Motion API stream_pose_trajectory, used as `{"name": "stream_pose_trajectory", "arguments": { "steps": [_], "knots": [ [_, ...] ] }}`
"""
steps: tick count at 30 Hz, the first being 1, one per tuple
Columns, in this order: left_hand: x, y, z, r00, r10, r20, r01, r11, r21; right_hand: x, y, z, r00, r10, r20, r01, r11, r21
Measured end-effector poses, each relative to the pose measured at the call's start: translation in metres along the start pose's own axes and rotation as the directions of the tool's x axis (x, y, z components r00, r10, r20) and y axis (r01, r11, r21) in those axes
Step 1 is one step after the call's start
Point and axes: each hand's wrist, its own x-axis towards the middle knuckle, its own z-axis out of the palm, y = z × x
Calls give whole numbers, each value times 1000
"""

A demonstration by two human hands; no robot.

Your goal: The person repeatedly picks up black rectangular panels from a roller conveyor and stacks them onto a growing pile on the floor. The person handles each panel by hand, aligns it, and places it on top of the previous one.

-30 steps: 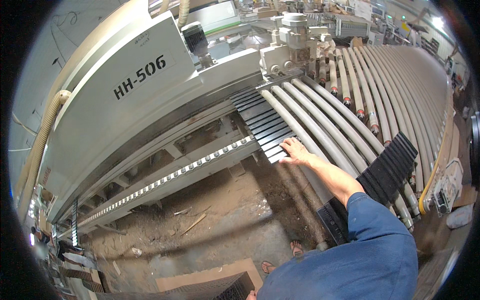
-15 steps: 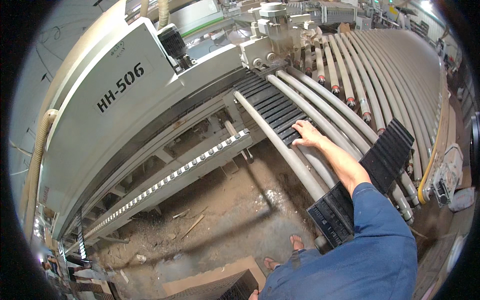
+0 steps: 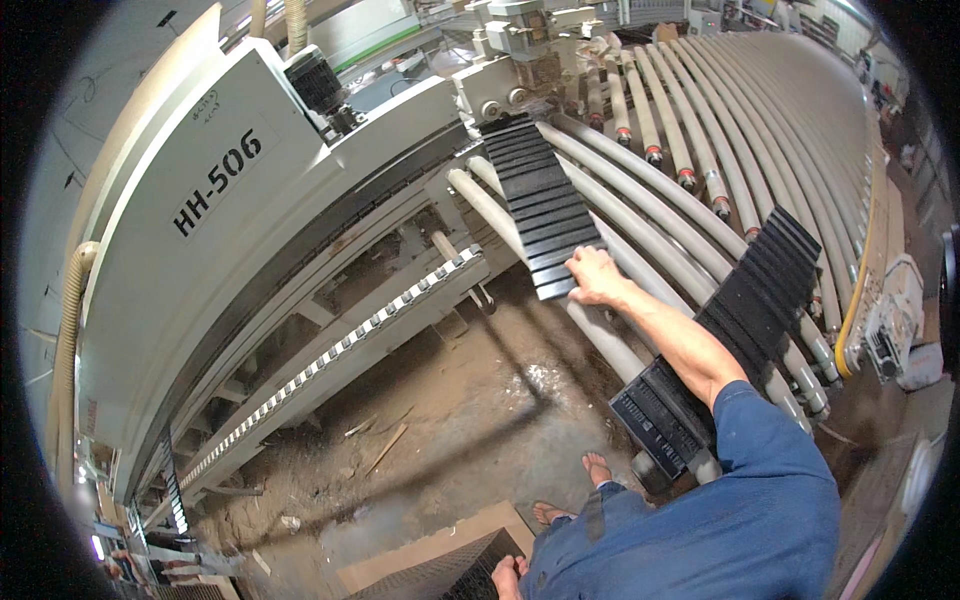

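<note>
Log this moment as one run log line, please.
right hand: flat on near end of ribbed black panel | panel: lying on roller conveyor at machine outfeed | left hand: on ribbed panel stack

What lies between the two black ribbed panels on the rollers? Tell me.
Head view: bare pale rollers and the right hand's forearm separate the near ribbed panel from the far one.
</note>
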Motion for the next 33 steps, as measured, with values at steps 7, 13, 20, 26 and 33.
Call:
{"name": "stream_pose_trajectory", "arguments": {
  "steps": [7, 13, 20, 26, 33],
  "knots": [
    [-37, 134, 88, 783, 353, 512, -344, 932, -116, -73, -132, -34, 994, -112, 9, 109, 981, 163],
    [-119, 227, 163, 176, 503, 846, -3, 860, -511, -163, -236, -74, 933, -164, -320, 267, 913, 309],
    [-193, 240, 147, 387, 694, 607, -524, 708, -474, -208, -234, -108, 993, 12, -116, 85, 610, 788],
    [-250, 244, 145, -154, 659, 736, -983, -24, -184, -168, -140, -113, 921, 344, 185, -28, -414, 910],
    [-260, 236, 157, -560, 250, 790, -701, -651, -291, -188, -109, -71, 740, 572, 355, 63, -584, 810]
  ]
}}
